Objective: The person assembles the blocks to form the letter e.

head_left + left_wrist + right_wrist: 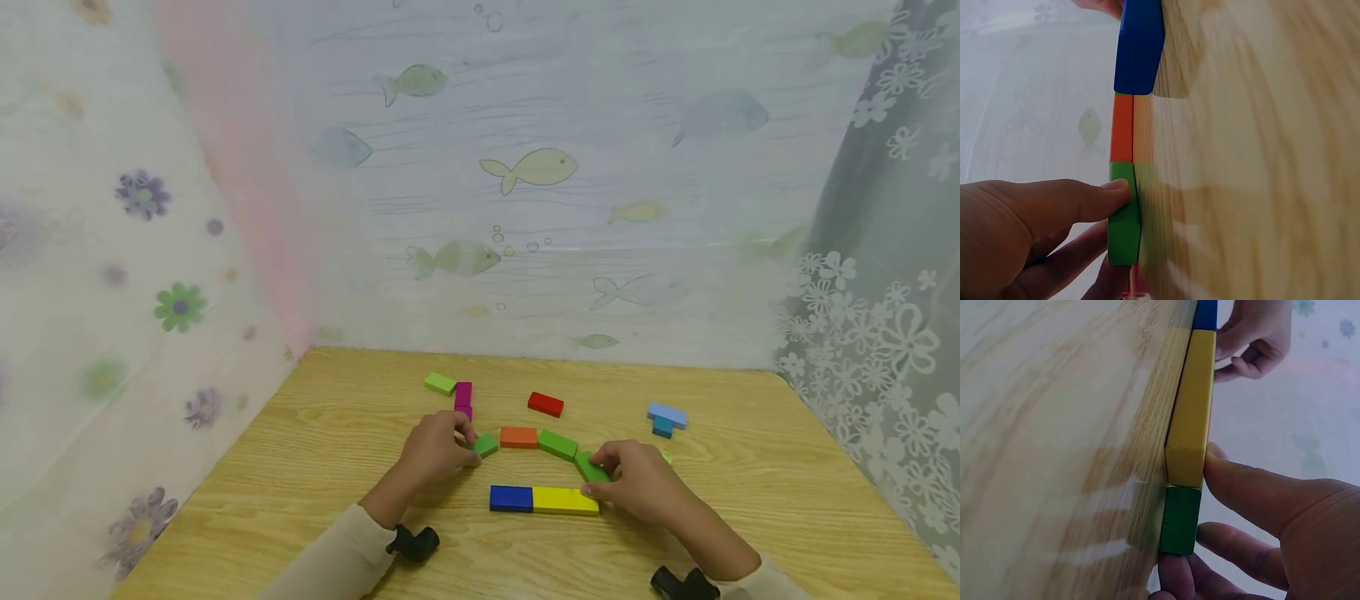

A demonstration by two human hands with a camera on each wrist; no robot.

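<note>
Green and orange blocks form an arc on the wooden table. At its left end my left hand (437,448) pinches a green block (1124,215) between thumb and fingers. Beside that lies an orange block (519,437), followed by another green block (558,444). My right hand (637,479) grips the green block (591,468) at the arc's right end, fingers at its far side and thumb by the near end. Nearer to me, a dark blue block (512,499) and a longer yellow block (562,501) lie end to end, the yellow one's right end close under my right thumb.
Behind my left hand are a lime block (440,383) and two magenta blocks (463,395), one partly hidden. A red block (546,405) lies farther back. At right, a light blue block (667,415) meets a teal one (662,427). Patterned curtains (540,317) border the table.
</note>
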